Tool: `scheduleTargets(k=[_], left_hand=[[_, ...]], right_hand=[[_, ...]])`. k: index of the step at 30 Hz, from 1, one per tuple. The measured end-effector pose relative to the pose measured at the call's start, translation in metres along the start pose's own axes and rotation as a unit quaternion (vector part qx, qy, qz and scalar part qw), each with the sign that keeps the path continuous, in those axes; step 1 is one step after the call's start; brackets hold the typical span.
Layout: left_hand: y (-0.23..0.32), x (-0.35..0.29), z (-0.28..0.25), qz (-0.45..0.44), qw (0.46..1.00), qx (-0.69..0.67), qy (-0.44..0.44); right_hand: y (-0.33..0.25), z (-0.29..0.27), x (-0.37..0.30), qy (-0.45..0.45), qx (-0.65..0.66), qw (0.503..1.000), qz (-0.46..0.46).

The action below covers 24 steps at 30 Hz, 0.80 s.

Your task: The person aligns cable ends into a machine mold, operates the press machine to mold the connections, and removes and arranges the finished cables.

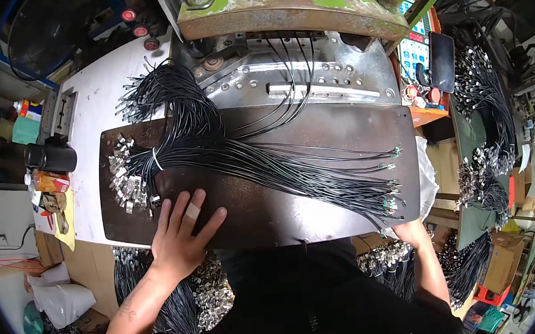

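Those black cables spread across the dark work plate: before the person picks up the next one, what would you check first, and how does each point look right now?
1. Left hand free: ok, it lies flat and open on the dark work plate, holding nothing.
2. Right hand free: cannot tell, it is mostly hidden past the plate's near edge.
3. Black cables within reach: ok, they fan across the plate.
4. Bundle held together: ok, a white tie wraps it near the left end.
5. Metal connectors at hand: ok, a heap lies just beyond the left fingers.
6. Green press clear of hands: ok, both are well short of it.
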<state>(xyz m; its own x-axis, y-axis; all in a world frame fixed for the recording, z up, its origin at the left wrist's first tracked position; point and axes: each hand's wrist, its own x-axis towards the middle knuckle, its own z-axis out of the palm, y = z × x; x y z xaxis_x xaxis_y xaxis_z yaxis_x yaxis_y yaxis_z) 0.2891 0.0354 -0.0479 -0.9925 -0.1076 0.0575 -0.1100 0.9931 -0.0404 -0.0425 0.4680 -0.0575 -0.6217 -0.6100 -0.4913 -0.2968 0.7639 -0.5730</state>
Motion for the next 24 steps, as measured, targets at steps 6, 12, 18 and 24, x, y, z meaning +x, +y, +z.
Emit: scheduleTargets(k=[6, 12, 18, 24], left_hand=[[0.014, 0.002, -0.028, -0.01, 0.995, -0.084, 0.051], [0.034, 0.088, -0.063, 0.057, 0.939, -0.319, 0.115], [0.083, 0.153, -0.071, 0.127, 0.991, -0.028, -0.029], [0.06, 0.172, -0.074, 0.142, 0.947, -0.288, 0.003]], right_hand=[[0.019, 0.029, -0.001, 0.092, 0.054, 0.992, -0.07], [0.004, 0.017, -0.027, 0.057, 0.052, 0.997, -0.019], [0.001, -0.055, -0.035, -0.147, -0.119, 0.982, 0.018], [-0.069, -0.073, -0.029, 0.269, -0.034, 0.952, -0.14]])
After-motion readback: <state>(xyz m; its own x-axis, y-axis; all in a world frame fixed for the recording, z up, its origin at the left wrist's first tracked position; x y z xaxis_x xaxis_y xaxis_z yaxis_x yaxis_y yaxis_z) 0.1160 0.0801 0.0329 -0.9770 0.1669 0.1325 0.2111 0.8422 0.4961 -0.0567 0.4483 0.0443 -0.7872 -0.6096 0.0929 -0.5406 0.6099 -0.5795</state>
